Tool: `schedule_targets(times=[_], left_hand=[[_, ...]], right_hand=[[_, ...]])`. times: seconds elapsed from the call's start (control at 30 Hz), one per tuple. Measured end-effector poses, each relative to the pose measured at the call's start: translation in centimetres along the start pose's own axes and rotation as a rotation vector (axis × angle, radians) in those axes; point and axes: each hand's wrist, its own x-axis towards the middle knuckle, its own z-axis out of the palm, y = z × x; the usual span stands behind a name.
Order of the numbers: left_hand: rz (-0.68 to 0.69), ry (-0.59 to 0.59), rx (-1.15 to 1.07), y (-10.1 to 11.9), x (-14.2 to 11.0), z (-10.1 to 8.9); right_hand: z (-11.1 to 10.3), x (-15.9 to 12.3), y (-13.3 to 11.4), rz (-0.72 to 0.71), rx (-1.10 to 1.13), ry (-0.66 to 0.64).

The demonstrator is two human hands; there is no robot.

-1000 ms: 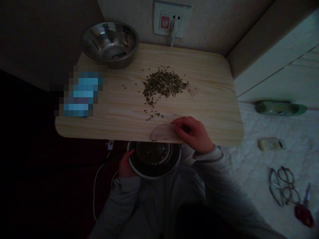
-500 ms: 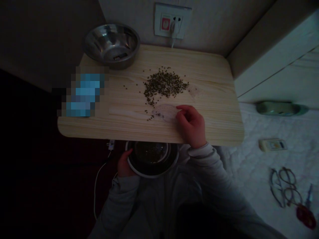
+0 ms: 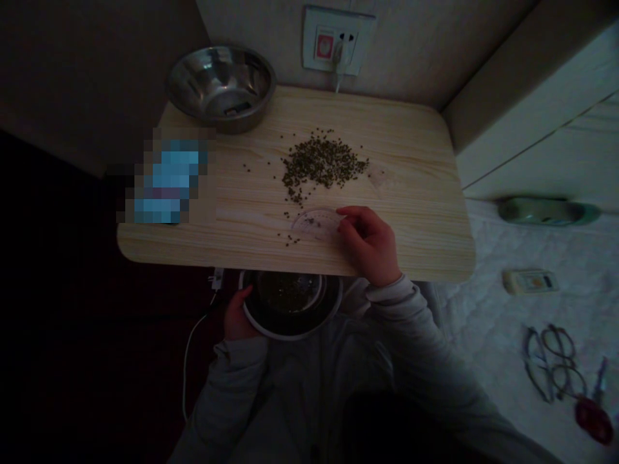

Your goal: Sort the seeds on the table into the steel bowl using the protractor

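My right hand (image 3: pixel 370 243) is closed in a pinch on a clear half-round protractor (image 3: pixel 316 222), low over the front of the small wooden table (image 3: pixel 416 193). A few dark grains lie at the protractor, and a few more sit to its left. Behind it spreads a heap of small dark-green grains (image 3: pixel 324 161), which look like mung beans. Below the table's front edge, my left hand (image 3: pixel 238 316) grips the left rim of a dark bowl (image 3: pixel 325 316) with a pale rim. Grains and shiny specks show in the bowl; the tabletop hides its far edge.
A steel bowl (image 3: pixel 220 84) stands at the back left, near a blurred-out blue screen (image 3: pixel 169 180). A wall socket (image 3: pixel 338 42) holds a plug. On the white quilt (image 3: pixel 474 361) lie a green bottle (image 3: pixel 546 211), a pale box (image 3: pixel 530 281), coiled cords (image 3: pixel 556 361) and a red-handled tool (image 3: pixel 594 419).
The protractor and my right hand have shifted slightly left. A few loose grains near the front edge have moved left and nearer to me. My left hand still holds the bowl.
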Motion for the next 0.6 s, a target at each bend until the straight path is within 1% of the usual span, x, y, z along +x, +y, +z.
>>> schedule_targets(times=[0.13, 0.33, 0.47, 0.6], left_hand=[[0.036, -0.003, 0.003, 0.20, 0.07, -0.02], [0.033, -0.004, 0.005, 0.30, -0.31, 0.18], [0.003, -0.002, -0.008, 0.27, -0.67, 0.28], [0.017, -0.006, -0.007, 0.16, -0.49, 0.07]], right_hand=[[-0.11, -0.10, -0.08, -0.002, -0.011, -0.046], [-0.32, -0.22, -0.19, -0.012, 0.004, -0.084], [-0.27, -0.19, 0.02, -0.003, 0.024, -0.052], [-0.24, -0.15, 0.11, -0.006, 0.022, -0.034]])
